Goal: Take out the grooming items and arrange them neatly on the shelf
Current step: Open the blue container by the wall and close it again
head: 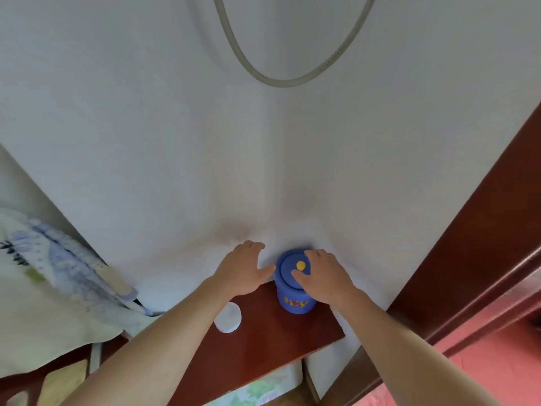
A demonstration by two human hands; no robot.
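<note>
Two hands are up at the back of the shelf (272, 341), and only your right hand (325, 279) has hold of anything. Its fingers curl over the far rim of the blue jar (294, 303) and its thumb lies across the lid, just below the yellow knob (300, 265). Your left hand (243, 271) holds nothing: the fingers are loosely spread, and the thumb reaches toward the jar's side at its 9 o'clock. Whether the thumb touches the jar cannot be told.

The jar stands upright at the back of the shelf, close against the white wall (205, 142), which is at its 12 o'clock. Your right palm covers its 3 o'clock side. Yellow lettering shows on the face turned toward you.

Bare brown wood runs from the jar's 6 o'clock to the shelf's front edge. At 4 o'clock the shelf ends in a corner near your right forearm.

At the jar's 8 o'clock, partly under your left forearm, a white round container (227, 317) sits on the shelf, well apart from the jar. Farther out at 9 o'clock a floral cloth (44, 273) hangs off the shelf's left side. A dark brown door frame (468, 244) slants past at 3 o'clock, with pink floor (497, 370) beyond it. High on the wall at 12 o'clock a grey hose (281, 82) hangs in a loop, far above both hands.
</note>
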